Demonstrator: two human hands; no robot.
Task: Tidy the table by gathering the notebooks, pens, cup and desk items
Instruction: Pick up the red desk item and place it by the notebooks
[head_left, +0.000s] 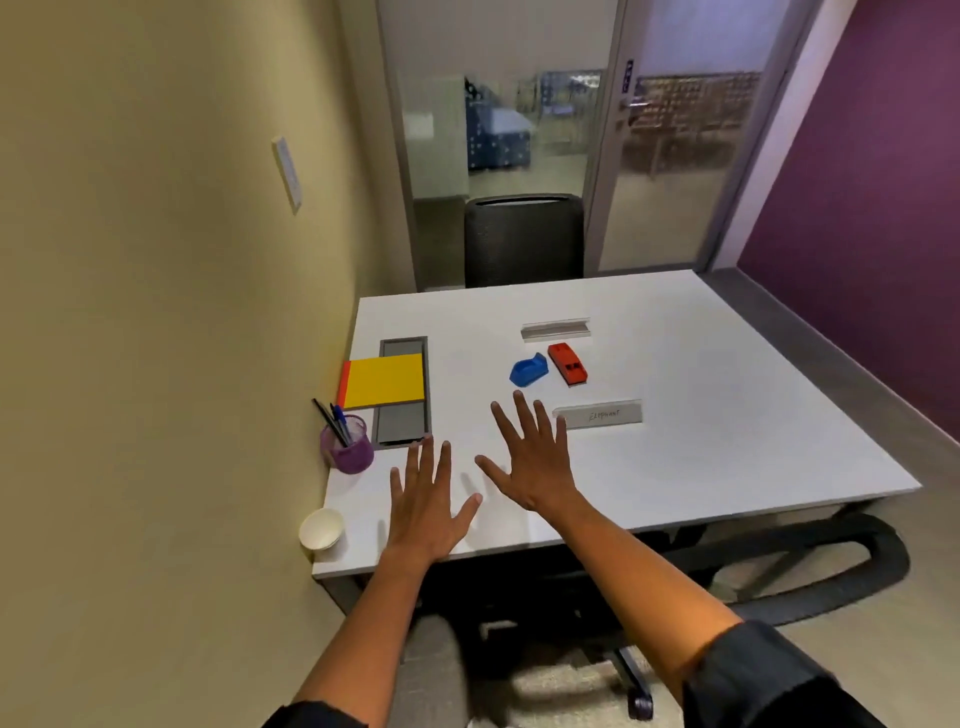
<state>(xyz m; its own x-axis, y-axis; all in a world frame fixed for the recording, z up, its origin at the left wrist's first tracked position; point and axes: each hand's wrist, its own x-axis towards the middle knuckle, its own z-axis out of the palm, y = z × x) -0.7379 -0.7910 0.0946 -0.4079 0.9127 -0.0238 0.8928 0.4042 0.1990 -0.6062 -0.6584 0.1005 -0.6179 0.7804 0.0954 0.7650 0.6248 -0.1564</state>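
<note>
Both hands, left grip (423, 512) and right grip (535, 460), are hovering splayed and empty over the bench (727, 415); notebooks (383, 382) and pens (335, 423) are lying gathered, stapler (569, 364) and cup (322, 529) awaiting collection.

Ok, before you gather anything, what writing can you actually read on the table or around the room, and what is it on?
"ELEPHANT", handwritten and faint, on the near clear name holder by the right hand.
Far clear name holder: no writing shows.
Red stapler: dark marks on top, too blurred to read.
Blue sign on the door frame: too small and blurred to read.
Yellow notebook, paper cup, purple pen holder: none visible.
</note>
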